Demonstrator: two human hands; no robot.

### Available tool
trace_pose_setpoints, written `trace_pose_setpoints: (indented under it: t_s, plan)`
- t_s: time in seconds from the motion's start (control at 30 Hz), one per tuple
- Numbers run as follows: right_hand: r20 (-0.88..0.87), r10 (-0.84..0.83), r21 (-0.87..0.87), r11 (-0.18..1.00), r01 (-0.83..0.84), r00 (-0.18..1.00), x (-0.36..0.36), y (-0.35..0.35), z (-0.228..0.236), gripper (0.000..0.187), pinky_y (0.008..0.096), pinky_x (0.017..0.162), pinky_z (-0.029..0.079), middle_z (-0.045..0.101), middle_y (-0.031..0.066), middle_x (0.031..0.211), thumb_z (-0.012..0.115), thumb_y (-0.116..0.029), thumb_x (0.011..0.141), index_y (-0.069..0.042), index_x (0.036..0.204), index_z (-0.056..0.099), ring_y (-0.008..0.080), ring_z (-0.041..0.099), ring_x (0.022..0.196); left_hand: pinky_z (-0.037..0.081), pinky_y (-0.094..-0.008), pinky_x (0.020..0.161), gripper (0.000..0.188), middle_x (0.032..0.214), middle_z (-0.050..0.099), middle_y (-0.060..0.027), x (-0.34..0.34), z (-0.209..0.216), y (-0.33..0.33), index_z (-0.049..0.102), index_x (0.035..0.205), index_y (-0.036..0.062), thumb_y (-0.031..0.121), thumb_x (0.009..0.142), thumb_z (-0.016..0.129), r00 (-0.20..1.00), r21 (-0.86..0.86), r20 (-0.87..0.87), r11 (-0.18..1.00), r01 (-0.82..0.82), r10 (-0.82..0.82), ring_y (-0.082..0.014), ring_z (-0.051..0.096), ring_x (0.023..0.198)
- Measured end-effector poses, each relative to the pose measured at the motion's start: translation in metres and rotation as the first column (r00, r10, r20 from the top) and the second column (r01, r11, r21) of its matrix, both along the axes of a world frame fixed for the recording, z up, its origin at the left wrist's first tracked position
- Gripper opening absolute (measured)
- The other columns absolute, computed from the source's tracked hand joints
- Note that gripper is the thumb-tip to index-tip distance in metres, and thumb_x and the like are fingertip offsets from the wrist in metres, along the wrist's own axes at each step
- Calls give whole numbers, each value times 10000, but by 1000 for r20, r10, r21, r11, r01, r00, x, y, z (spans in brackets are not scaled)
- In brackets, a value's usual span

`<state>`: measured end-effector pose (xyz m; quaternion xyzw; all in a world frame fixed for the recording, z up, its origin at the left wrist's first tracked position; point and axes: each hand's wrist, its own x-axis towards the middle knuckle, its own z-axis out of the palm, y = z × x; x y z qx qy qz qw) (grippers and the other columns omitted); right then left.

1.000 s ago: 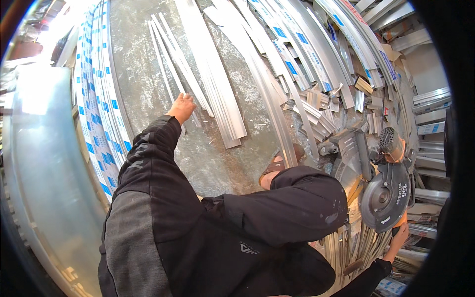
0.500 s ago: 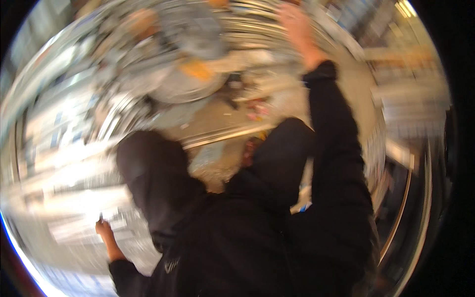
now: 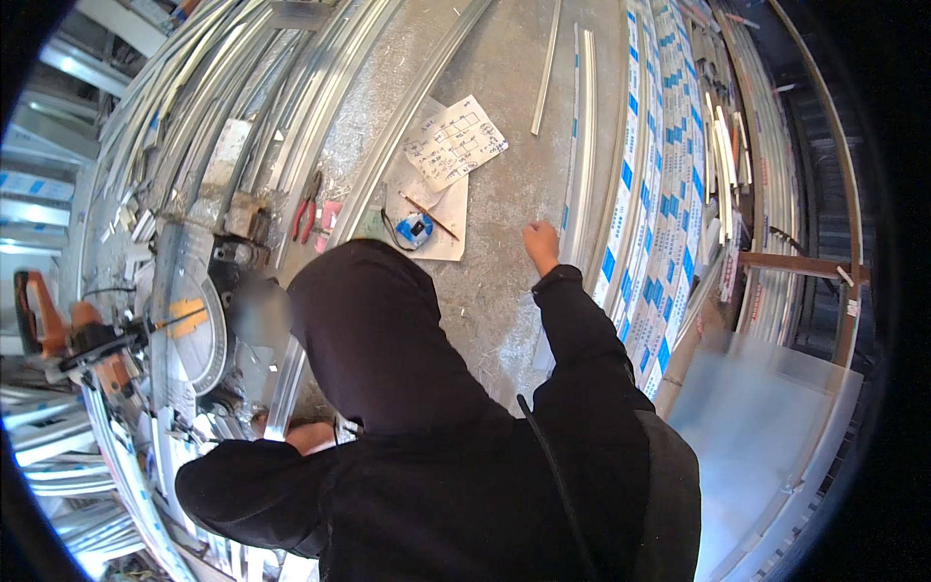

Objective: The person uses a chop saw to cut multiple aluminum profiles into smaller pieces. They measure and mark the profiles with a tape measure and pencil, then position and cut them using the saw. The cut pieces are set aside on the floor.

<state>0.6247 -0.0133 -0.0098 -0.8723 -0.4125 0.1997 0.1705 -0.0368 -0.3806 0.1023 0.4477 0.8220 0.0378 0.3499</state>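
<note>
My right hand (image 3: 540, 244) is closed over the concrete floor, just left of a long pale metal profile (image 3: 587, 145). Its fingers are curled and whatever they may hold is hidden. The black sleeve of my left arm (image 3: 247, 485) is bent at the lower left. Skin shows beside it around a metal profile (image 3: 288, 393), but whether that is my left hand or a foot I cannot tell. In front of my knee lie a blue and white tape measure (image 3: 414, 230), a pencil (image 3: 441, 221) and a paper with a hand-drawn sketch (image 3: 456, 144).
Red-handled pliers (image 3: 306, 215) lie left of the papers. A power saw with a round blade (image 3: 201, 335) and an orange handle (image 3: 41, 308) stands at the left. Blue and white wrapped profiles (image 3: 669, 194) run along the right, beside a translucent sheet (image 3: 752, 436).
The view has swung and steadied from a blur. My right hand, raised far ahead before, is now lower and nearer. My left hand, stretched out leftward before, can no longer be clearly made out.
</note>
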Motion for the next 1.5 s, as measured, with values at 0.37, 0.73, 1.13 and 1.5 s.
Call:
trace_pose_setpoints:
  t_s: [0.37, 0.73, 1.13, 1.5]
  plan:
    - [58, -160, 139, 979, 151, 985, 89, 142, -62, 401, 458, 952, 510, 700, 235, 1161, 644, -296, 875, -38, 1175, 707, 387, 659, 1098, 541, -446, 754, 381, 872, 746, -103, 30, -26, 169, 761, 922, 68, 405, 959, 587, 920, -425, 295, 827, 367, -257, -292, 706, 834]
    - [234, 18, -78, 997, 0, 972, 106, 243, -96, 555, 516, 1102, 390, 550, 273, 1353, 572, -326, 902, -41, 1378, 582, 472, 496, 1273, 536, -432, 798, 373, 926, 749, -100, 30, -44, 187, 762, 966, 83, 415, 962, 591, 887, -603, 418, 671, 432, -196, -288, 706, 881]
    - [115, -297, -41, 952, 303, 948, 28, 69, -63, 444, 479, 795, 518, 696, 225, 927, 741, -360, 802, 7, 1022, 623, 414, 684, 905, 531, -416, 846, 369, 986, 752, -97, 22, -54, 188, 762, 1014, 99, 425, 966, 597, 842, -589, 495, 629, 507, -214, -283, 707, 931]
    - [-670, -383, 19, 848, 530, 637, 12, 31, -2, 383, 316, 371, 378, 463, 10, 587, 569, -425, 1010, -102, 819, 491, 140, 462, 424, 526, -402, 890, 370, 1041, 755, -93, -10, -65, 146, 763, 1058, 114, 435, 970, 602, 721, -364, 566, 663, 654, -400, -278, 707, 977]
